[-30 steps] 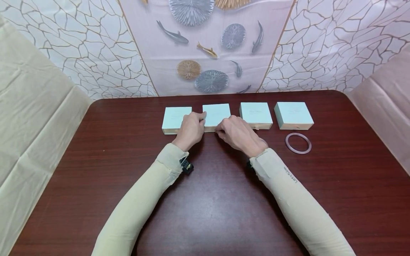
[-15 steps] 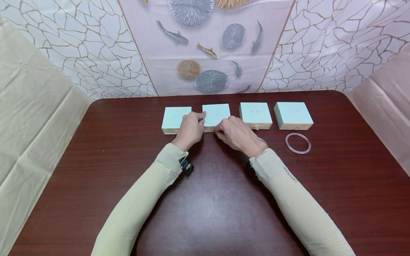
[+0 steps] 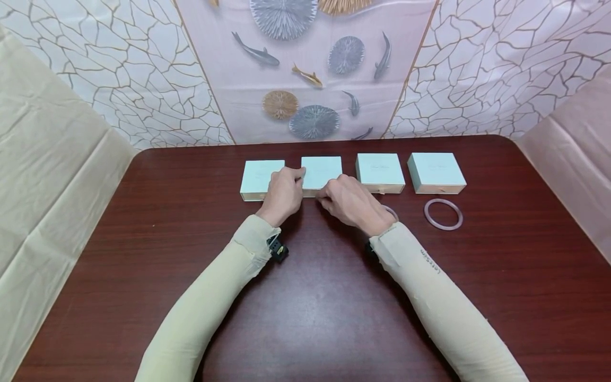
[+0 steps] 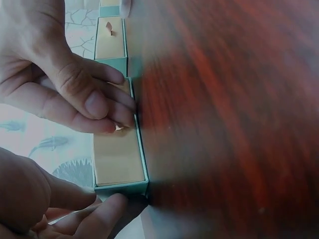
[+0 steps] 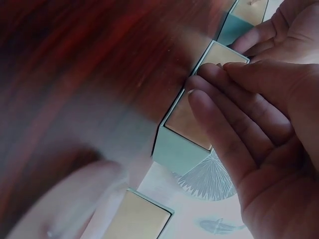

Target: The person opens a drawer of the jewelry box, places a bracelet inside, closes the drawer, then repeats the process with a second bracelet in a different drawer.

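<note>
In the head view, my left hand holds the left end of a pale mint drawer box, second from the left in a row. Its fingers press against that end in the left wrist view. My right hand is at the middle of the box's cream drawer front. There its thumb and fingers pinch what looks like a small pull tab, mostly hidden by them. The drawer front sits flush with the sleeve. In the right wrist view the fingertips cover part of the same box.
A similar box lies left of my left hand. Two more, a third box and a fourth box, stand to the right. A mauve ring lies before the fourth; another ring is partly hidden by my right wrist.
My right fingertips have shifted very slightly left along the box front, and a bit more of the ring by my right wrist shows. The left hand and boxes look unchanged.
</note>
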A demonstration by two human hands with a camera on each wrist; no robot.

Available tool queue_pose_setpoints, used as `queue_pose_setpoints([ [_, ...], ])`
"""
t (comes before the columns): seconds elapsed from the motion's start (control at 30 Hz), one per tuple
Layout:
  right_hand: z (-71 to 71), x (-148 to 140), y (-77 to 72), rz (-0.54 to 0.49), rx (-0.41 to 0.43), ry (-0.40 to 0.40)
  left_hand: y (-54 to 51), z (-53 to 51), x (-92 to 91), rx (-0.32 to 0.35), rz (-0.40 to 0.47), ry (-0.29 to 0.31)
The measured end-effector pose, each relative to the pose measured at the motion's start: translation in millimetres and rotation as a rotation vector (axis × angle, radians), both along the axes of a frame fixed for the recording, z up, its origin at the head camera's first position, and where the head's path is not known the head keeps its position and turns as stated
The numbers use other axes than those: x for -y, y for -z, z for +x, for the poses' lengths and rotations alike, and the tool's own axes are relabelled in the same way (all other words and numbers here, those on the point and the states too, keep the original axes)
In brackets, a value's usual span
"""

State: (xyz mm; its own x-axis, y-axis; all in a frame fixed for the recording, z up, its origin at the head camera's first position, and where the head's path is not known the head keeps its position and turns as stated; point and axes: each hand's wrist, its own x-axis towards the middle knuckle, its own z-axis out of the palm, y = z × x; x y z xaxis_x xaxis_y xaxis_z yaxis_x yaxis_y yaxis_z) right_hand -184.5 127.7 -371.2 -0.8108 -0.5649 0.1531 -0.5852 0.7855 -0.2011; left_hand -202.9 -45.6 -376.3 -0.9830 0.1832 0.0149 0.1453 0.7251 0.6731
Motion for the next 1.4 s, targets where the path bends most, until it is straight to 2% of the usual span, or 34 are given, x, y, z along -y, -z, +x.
queue_pose_setpoints([
  [0.27, 1.7, 1, 0.4, 0.024, -0.006, 0.002, -0.4, 3.2, 0.0, -0.005, -0.015, 0.012],
  [0.43, 2.4, 0, -0.1, 0.03, -0.006, -0.004, -0.5, 3.9, -0.2, -0.035, -0.013, 0.022],
  [0.73, 5.6, -1, -1.7, 0.026, 0.012, -0.007, 0.3, 2.0, -3.6, -0.059, -0.002, 0.03],
  [0.83, 6.8, -1, -2.3, 0.022, 0.024, 0.007, 0.0, 2.2, -4.7, -0.072, 0.012, 0.019],
  [0.97, 8.6, -1, -2.3, 0.013, 0.05, 0.033, 0.0, 2.2, -5.4, -0.103, -0.011, 0.006],
  [1.13, 10.8, -2, -1.6, -0.013, 0.052, 0.028, -1.1, 3.3, -5.1, -0.096, -0.039, -0.018],
  [1.23, 11.5, -4, -0.7, -0.032, 0.042, 0.026, -1.3, 2.8, -5.3, -0.114, -0.049, -0.032],
  [1.4, 10.4, -4, -0.4, -0.045, 0.042, 0.02, -0.3, 1.9, -6.4, -0.164, -0.072, -0.018],
])
